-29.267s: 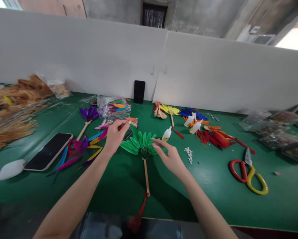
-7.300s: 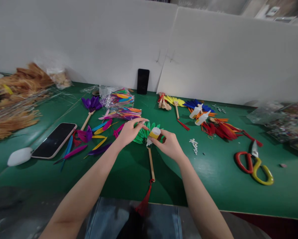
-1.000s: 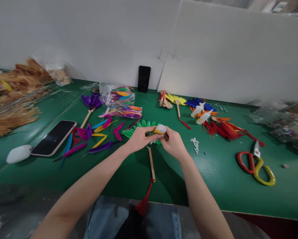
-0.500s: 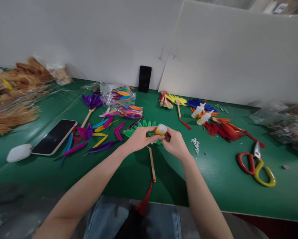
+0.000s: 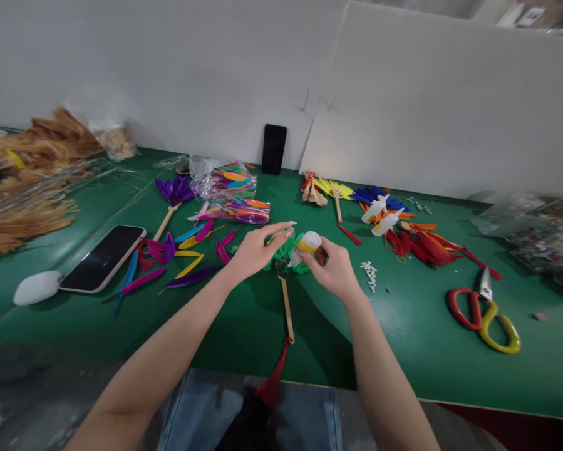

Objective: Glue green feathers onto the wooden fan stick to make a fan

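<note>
A green feather fan (image 5: pixel 287 255) lies on the table in front of me, its wooden handle pointing towards me and a red tassel (image 5: pixel 272 376) hanging over the front edge. My right hand (image 5: pixel 330 266) grips a small glue bottle (image 5: pixel 310 242), tilted nozzle down over the base of the feathers. Over the fan's left side reaches my left hand (image 5: pixel 255 252), fingers stretched out and covering part of the feathers. I cannot tell whether its fingertips touch them. Where the nozzle meets the fan is partly hidden.
Loose coloured feathers (image 5: pixel 191 260), a phone (image 5: pixel 103 258) and a purple fan (image 5: pixel 174 191) lie left. Further right are white beads (image 5: pixel 369 275), two glue bottles (image 5: pixel 387 222), a yellow fan (image 5: pixel 335 190), red tassels (image 5: pixel 424 244) and scissors (image 5: pixel 485 313). A white board (image 5: pixel 168 81) stands behind.
Half a second ago both hands were together at the glue bottle. My left hand has moved off it, up and left. The bottle now tilts over the fan in my right hand.
</note>
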### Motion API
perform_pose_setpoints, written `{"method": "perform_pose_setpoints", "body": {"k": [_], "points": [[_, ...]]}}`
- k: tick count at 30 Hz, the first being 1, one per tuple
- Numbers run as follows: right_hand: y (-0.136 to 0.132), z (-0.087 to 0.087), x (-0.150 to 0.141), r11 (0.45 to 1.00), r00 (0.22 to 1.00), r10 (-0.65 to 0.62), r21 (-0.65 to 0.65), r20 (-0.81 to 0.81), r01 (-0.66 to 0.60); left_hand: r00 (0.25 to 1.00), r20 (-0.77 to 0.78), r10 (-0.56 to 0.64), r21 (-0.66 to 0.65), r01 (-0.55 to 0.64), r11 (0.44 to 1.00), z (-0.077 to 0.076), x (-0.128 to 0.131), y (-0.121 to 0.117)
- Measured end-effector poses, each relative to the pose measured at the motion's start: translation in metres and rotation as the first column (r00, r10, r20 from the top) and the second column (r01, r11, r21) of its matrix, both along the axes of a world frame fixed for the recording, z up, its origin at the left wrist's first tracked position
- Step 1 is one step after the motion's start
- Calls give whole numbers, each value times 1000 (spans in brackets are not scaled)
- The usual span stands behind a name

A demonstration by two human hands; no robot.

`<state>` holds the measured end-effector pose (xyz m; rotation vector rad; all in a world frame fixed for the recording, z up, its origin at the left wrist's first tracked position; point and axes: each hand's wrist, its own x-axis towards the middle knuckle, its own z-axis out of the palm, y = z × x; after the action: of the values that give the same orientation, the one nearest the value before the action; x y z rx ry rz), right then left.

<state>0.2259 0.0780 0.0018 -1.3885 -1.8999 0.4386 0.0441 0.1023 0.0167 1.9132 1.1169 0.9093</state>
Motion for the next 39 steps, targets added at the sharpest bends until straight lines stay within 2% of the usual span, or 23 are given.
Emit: {"method": "perform_pose_setpoints", "body": {"k": [10,14,22,31,39], "points": [[-2,2,-2,999,993,38,-30,-111,-41,998,-43,44,-51,-46,998,4,-1,1],[-2,3,-3,994,994,78,-73,-76,-84,999,-41,36,-59,-39,998,3,-1,2],[0,-1,-1,999,1000,9,-40,16,-8,997,-58,44,-75,-48,996,3,0,1],[-1,-1,-4,997,999,34,-68,41,-32,998,-58,17,-74,-21,997,2,0,1],[-1,-3,-4,997,997,41,-65,67,-36,995,-95,40,-70,-47,996,4,1,0]]}}
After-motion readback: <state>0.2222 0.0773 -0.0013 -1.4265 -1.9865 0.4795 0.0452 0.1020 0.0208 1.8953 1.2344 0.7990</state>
